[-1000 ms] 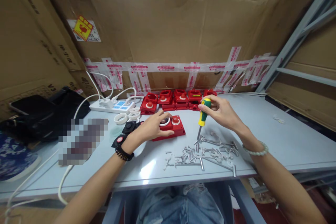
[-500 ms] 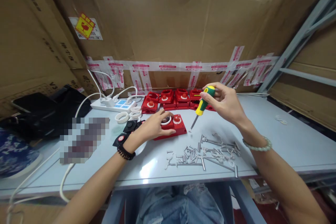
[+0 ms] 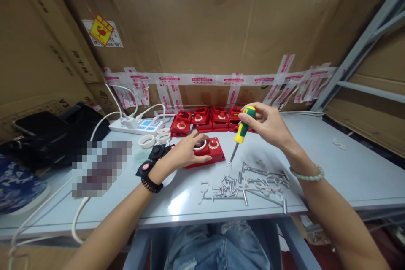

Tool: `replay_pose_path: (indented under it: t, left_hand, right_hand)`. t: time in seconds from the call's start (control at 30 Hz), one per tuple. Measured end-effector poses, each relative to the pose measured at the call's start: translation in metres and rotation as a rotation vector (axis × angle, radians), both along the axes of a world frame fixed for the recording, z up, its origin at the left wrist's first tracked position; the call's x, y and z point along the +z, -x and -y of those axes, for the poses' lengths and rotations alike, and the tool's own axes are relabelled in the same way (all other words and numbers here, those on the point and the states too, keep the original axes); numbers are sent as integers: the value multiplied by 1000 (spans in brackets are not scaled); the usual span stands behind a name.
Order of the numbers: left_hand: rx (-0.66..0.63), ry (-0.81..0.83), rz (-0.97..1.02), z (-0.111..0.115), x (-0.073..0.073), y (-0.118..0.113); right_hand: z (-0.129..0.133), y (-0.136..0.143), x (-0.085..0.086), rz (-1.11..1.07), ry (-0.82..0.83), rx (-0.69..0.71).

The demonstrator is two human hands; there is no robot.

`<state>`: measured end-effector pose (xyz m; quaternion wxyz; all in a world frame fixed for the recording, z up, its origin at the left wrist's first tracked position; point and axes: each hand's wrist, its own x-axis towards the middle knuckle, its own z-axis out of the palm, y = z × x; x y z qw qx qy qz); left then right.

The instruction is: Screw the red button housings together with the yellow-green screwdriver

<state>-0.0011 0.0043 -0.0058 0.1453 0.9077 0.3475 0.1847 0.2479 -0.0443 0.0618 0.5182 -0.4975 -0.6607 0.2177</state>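
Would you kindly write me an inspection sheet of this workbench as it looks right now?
Surface: grey table.
Job's things: red box under left hand; screwdriver in right hand, tip just above the table; screws loose near the front edge.
Clutter: red boxes in a row; white rings; black bag.
Grippers: both hands busy.
Cables: power strip, white cable.
Surroundings: taped cardboard, metal shelf.

I see bright, even overhead light, white glare on the table (image 3: 177, 202) near its front edge, soft shadows, wide-angle bending at the edges, pixelated patch (image 3: 101, 168) at left.
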Motion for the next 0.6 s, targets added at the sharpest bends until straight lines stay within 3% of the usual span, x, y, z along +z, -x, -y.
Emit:
replay_pose_path:
  t: [0.6]
  left_hand:
    - [8, -9, 4, 1, 1, -1]
  right_hand:
    - [-11, 12, 0, -129, -213, -53]
